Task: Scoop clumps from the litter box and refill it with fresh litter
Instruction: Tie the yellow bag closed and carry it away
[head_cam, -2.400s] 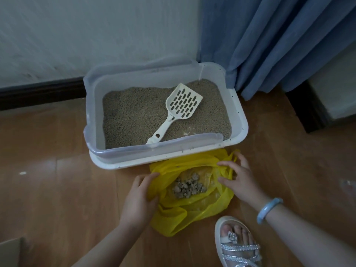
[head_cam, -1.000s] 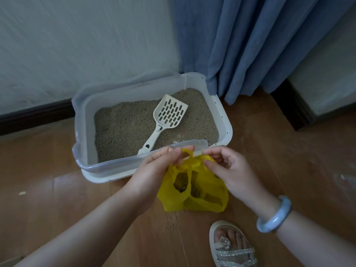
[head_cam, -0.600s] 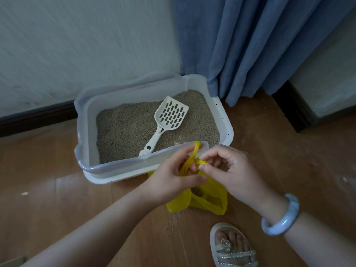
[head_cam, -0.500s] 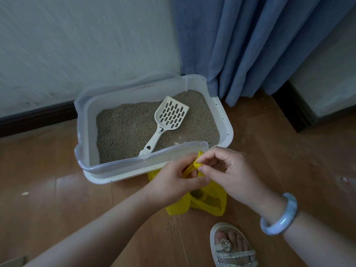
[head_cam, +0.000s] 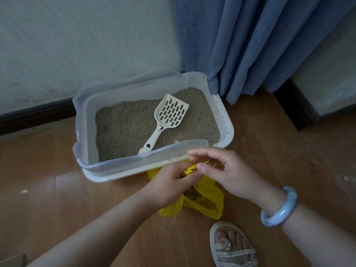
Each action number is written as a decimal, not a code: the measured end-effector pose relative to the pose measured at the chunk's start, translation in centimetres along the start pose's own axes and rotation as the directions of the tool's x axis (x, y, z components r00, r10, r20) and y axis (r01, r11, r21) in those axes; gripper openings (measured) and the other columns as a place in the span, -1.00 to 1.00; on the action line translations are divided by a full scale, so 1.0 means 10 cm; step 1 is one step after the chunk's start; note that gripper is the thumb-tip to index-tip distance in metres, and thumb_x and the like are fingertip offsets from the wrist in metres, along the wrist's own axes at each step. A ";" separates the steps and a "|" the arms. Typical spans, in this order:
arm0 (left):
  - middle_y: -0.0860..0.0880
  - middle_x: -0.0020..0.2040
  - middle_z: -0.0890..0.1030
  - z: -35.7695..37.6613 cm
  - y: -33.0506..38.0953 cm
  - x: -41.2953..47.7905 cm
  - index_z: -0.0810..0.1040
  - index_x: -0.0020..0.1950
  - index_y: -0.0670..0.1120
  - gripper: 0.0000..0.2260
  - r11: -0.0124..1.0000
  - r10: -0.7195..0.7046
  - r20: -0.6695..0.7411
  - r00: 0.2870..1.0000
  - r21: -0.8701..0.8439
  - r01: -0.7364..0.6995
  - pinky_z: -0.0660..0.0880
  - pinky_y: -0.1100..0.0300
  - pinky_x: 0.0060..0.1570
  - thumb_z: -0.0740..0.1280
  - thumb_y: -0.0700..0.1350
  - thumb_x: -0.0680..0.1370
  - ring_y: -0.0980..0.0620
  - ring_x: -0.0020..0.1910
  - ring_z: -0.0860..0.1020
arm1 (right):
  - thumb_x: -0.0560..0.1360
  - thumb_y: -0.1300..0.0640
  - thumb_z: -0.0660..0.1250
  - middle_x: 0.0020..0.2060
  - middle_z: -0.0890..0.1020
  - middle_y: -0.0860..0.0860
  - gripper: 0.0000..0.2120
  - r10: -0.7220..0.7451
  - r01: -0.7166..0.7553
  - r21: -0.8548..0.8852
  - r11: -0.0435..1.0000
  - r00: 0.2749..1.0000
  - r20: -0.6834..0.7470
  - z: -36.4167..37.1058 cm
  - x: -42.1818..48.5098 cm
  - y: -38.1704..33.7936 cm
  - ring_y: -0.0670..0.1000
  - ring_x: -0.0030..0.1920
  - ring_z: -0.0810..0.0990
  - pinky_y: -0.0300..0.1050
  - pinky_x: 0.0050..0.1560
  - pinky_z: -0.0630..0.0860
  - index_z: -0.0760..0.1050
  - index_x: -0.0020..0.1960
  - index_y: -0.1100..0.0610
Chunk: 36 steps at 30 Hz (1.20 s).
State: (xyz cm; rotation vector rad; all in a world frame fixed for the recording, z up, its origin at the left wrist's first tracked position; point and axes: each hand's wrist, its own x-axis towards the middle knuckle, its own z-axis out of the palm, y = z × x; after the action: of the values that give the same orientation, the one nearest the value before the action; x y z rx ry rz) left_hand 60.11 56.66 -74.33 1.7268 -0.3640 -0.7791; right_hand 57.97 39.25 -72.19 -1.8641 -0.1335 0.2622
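On the floor (head_cam: 57, 199) by the litter box (head_cam: 229, 128), your left hand (head_cam: 169, 187) grips the yellow bag (head_cam: 210, 205); your right hand (head_cam: 227, 174)'s hold is unclear.

Blue curtain (head_cam: 250, 45) beside white wall (head_cam: 77, 35), dark baseboard (head_cam: 34, 116), wood floor (head_cam: 48, 189), perhaps cardboard corner (head_cam: 11, 262) lower left

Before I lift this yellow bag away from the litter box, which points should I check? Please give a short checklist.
1. Left hand grip on the yellow bag handles: ok.
2. Right hand grip on the handles: cannot tell.
3. Bag mouth closed: not ok, clumps show through a gap.
4. Scoop inside the litter box, away from the bag: ok.
5. Floor clean: not ok, spilled grains beside the bag.
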 end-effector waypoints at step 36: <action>0.00 -0.31 0.66 0.05 0.02 -0.16 0.38 -0.15 -0.02 -0.85 1.000 -0.003 -0.356 0.935 -0.027 -0.007 0.44 0.12 -0.32 0.31 -0.10 0.58 0.03 -0.44 0.51 | 0.42 0.22 0.43 -0.38 0.55 -0.11 -0.89 -0.052 0.016 -0.115 0.993 0.947 -0.318 0.30 -0.22 0.13 -0.22 -0.35 0.48 -0.38 -0.28 0.38 0.53 -0.25 0.12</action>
State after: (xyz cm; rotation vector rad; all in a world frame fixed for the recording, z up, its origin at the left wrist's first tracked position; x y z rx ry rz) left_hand 58.61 57.20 -73.67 1.7983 -0.1055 -0.4521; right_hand 55.08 41.14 -74.03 -1.9872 0.0441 -0.0768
